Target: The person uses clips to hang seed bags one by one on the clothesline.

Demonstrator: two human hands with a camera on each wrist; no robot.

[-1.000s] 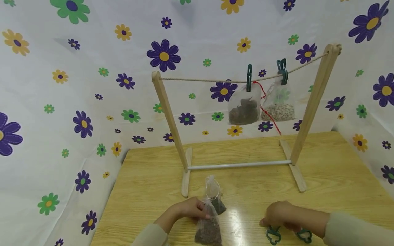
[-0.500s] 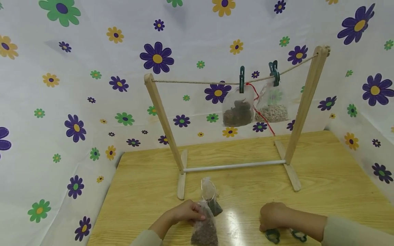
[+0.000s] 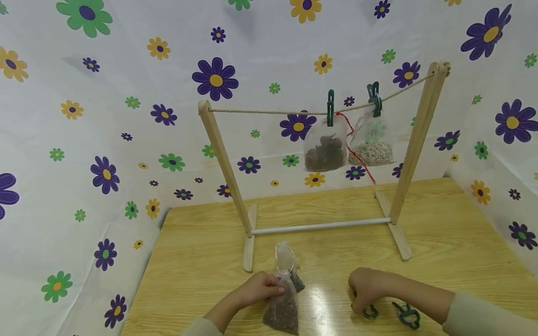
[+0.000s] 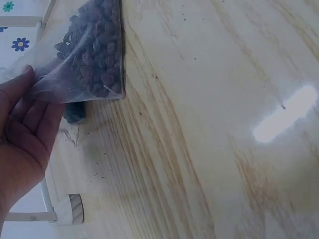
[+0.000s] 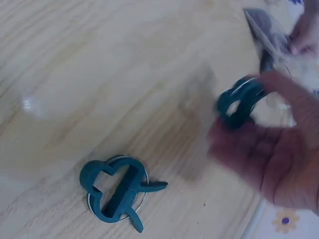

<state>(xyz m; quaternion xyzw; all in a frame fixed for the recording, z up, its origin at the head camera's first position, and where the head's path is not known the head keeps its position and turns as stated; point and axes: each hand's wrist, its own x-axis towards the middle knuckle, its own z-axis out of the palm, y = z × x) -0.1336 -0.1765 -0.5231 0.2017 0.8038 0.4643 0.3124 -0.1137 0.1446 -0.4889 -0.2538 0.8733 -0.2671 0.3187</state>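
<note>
My left hand [image 3: 254,293] pinches the gathered top of a sheer drawstring bag [image 3: 283,313]. In the left wrist view, reddish-brown pebbles [image 4: 97,52] show through the mesh. A second sheer bag [image 3: 297,281] with dark contents lies right behind it, partly hidden. On the right, my right hand [image 3: 370,288] grips a green plastic clip [image 5: 239,105] between thumb and fingers, lifted over the table in the right wrist view. Another green clip [image 5: 115,191] lies on the table below that hand, its two prongs spread.
Behind my hands stands a wooden frame [image 3: 227,172] with a rope [image 3: 260,111] across its top. Two sheer bags, one with dark lumps [image 3: 325,156] and one with pale grains [image 3: 371,153], hang there from green clips. A red cord [image 3: 361,162] dangles between them.
My right hand has picked up one green clip and shifted slightly left, away from the other clip. The left hand keeps its hold on the pebble bag. The view has shifted slightly.
</note>
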